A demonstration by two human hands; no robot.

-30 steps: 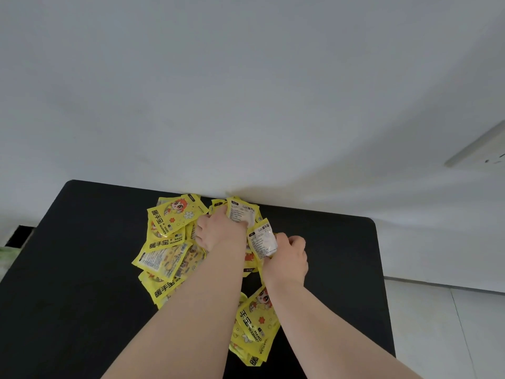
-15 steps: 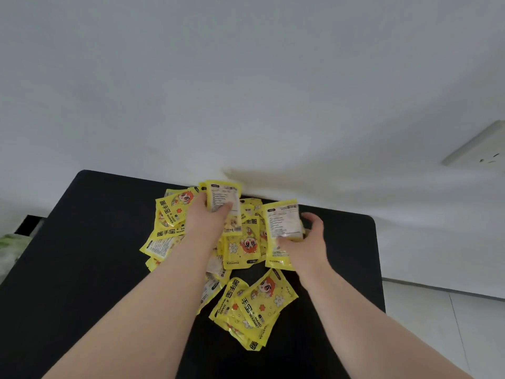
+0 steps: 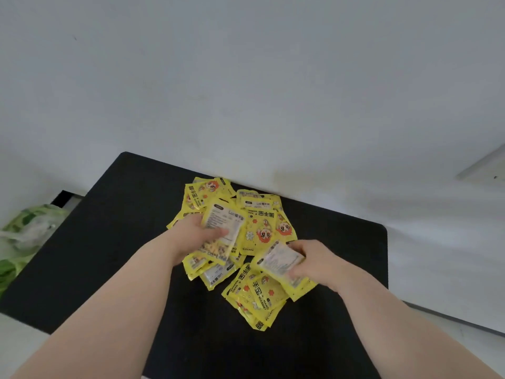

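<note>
Desk point(image 3: 109, 255): black, matte, rounded corners, far edge flush against the wall point(image 3: 246, 91).

Directly on it: one loose heap of yellow packets point(image 3: 262, 233), flat and overlapping at mixed angles, none upright. Far end of the heap lies right at the foot of the wall. From there it trails away from the wall towards mid-desk and ends in a small fanned stack point(image 3: 257, 299), the part farthest from the wall.

Some packets lie print up (cartoon face, "HAND WARMER"), others label up with a white panel showing.
</note>
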